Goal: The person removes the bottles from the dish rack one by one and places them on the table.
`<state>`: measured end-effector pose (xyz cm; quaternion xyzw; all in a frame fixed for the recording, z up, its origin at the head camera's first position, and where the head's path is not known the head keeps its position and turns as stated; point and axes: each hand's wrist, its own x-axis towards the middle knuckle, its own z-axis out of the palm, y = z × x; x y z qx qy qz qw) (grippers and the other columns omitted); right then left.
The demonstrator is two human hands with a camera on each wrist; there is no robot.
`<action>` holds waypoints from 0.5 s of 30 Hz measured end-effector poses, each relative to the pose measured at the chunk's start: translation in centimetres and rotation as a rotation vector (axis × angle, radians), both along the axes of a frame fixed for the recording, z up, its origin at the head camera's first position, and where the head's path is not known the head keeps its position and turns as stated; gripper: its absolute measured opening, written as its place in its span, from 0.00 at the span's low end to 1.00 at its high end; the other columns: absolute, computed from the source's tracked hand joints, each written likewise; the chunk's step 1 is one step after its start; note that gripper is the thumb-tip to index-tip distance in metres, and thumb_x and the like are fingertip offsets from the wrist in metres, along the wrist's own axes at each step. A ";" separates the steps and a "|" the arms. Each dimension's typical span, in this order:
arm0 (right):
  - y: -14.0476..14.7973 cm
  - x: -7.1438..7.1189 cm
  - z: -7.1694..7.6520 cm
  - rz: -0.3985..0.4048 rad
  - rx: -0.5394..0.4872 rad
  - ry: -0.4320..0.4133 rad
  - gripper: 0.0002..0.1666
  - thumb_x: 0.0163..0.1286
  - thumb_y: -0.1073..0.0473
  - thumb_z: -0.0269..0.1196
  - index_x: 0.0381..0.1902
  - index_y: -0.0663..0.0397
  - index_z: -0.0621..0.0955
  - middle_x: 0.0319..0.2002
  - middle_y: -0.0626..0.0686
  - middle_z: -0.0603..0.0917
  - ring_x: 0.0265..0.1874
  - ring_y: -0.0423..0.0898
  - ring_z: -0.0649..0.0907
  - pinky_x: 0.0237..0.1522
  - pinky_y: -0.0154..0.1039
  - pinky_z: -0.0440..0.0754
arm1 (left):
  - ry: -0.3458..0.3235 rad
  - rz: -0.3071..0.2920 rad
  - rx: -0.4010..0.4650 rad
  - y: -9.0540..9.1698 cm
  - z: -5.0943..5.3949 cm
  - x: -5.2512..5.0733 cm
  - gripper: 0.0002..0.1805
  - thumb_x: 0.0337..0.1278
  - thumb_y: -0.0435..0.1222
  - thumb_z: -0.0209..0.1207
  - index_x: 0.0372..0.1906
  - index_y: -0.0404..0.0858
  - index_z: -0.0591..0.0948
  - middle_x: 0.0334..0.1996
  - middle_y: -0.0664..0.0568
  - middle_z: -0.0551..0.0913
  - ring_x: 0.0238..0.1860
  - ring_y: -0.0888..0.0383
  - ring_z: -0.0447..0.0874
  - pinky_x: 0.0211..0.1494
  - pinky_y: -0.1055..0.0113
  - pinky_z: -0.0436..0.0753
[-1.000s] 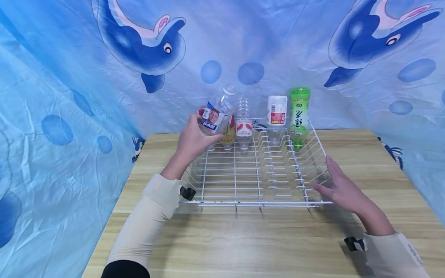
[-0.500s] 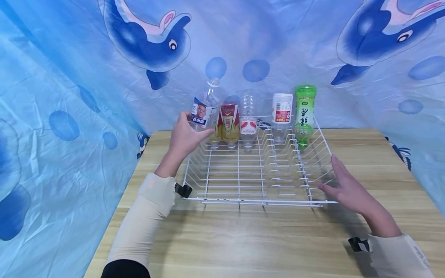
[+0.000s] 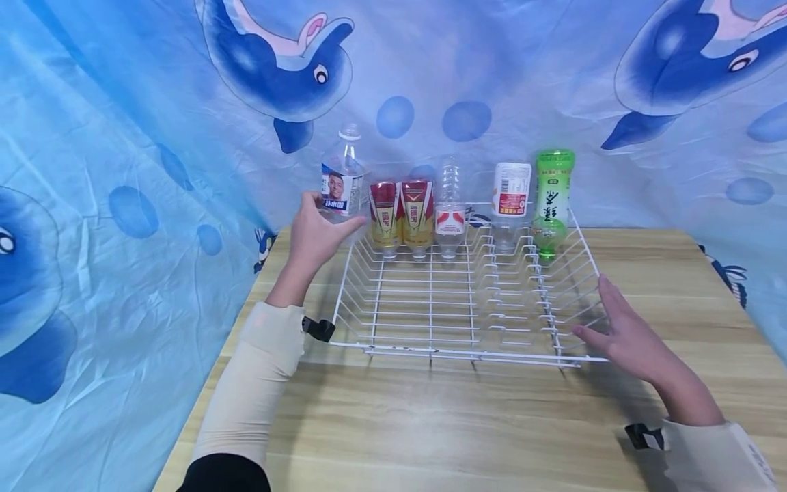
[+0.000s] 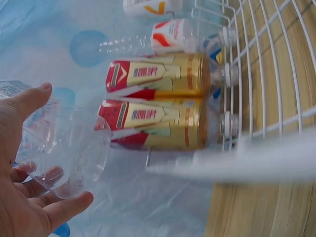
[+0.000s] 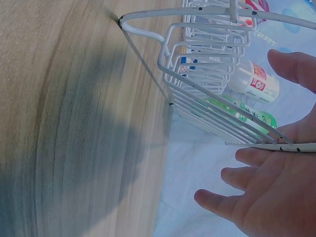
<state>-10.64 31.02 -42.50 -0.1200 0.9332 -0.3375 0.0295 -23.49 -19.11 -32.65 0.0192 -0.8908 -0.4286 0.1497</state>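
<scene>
My left hand (image 3: 316, 232) grips a clear plastic bottle (image 3: 344, 174) with a blue-and-white label, near the rack's back left corner. Its neck points up, and its base shows in the left wrist view. Beside it, two red-and-gold bottles (image 4: 153, 123) stand neck down in the white wire dish rack (image 3: 430, 353). Farther right in that row are a clear ribbed bottle (image 3: 451, 219), a white-labelled bottle (image 3: 512, 191) and a green bottle (image 3: 553, 198), also neck down. My right hand (image 5: 276, 187) rests on the rack's right rim, thumb inside, its fingers fairly straight outside.
The rack stands on a wood-grain table (image 3: 399, 424). Just behind the bottles hangs a blue curtain (image 3: 412, 61) printed with dolphins, which also runs along both sides. Upright wire dividers (image 3: 504, 301) fill the rack's right half.
My left hand has moved the clear bottle leftward, away from the red-and-gold bottles, and it has gone from tilted to nearly upright. The right hand stays on the rim. The head view has shifted slightly.
</scene>
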 end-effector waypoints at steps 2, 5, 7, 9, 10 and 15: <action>0.1 0.0 0.0 0.000 0.003 0.000 0.62 0.74 0.47 0.62 0.78 0.60 0.29 0.78 0.70 0.31 0.75 0.72 0.38 0.72 0.70 0.38 | -0.005 0.013 0.004 -0.3 -0.1 0.0 0.54 0.38 0.63 0.76 0.64 0.38 0.64 0.52 0.45 0.77 0.48 0.49 0.78 0.47 0.54 0.80; 0.2 0.1 -0.1 -0.004 0.005 -0.005 0.63 0.73 0.48 0.62 0.78 0.61 0.29 0.78 0.70 0.31 0.75 0.71 0.37 0.72 0.70 0.38 | 0.002 0.024 0.019 -0.7 -0.3 -0.1 0.53 0.39 0.63 0.76 0.64 0.37 0.64 0.52 0.44 0.78 0.48 0.49 0.78 0.48 0.54 0.79; 0.3 0.1 -0.1 -0.010 0.009 -0.012 0.63 0.73 0.48 0.62 0.78 0.61 0.29 0.78 0.70 0.30 0.75 0.71 0.37 0.71 0.70 0.38 | 0.002 0.024 0.039 -1.0 -0.6 0.0 0.53 0.40 0.62 0.75 0.64 0.37 0.63 0.53 0.43 0.78 0.49 0.48 0.78 0.49 0.53 0.79; 0.2 0.1 -0.1 -0.012 0.006 -0.017 0.63 0.73 0.48 0.63 0.78 0.60 0.29 0.78 0.70 0.30 0.75 0.71 0.37 0.71 0.71 0.39 | 0.007 0.026 0.060 -1.5 -0.9 0.1 0.53 0.40 0.62 0.75 0.64 0.36 0.63 0.54 0.42 0.78 0.51 0.48 0.78 0.50 0.53 0.79; 0.2 0.0 0.0 -0.012 0.003 -0.019 0.63 0.73 0.48 0.63 0.78 0.60 0.29 0.78 0.70 0.30 0.75 0.71 0.37 0.71 0.71 0.39 | 0.007 0.028 0.068 -1.8 -1.0 0.1 0.54 0.40 0.62 0.75 0.65 0.36 0.63 0.54 0.41 0.77 0.51 0.48 0.78 0.51 0.53 0.79; 0.0 -0.1 0.1 -0.001 0.000 -0.017 0.63 0.74 0.48 0.63 0.78 0.59 0.29 0.78 0.69 0.30 0.75 0.71 0.37 0.71 0.71 0.39 | -0.012 0.036 0.093 -3.4 -2.0 0.3 0.55 0.43 0.63 0.73 0.67 0.36 0.61 0.57 0.40 0.75 0.54 0.47 0.77 0.54 0.51 0.79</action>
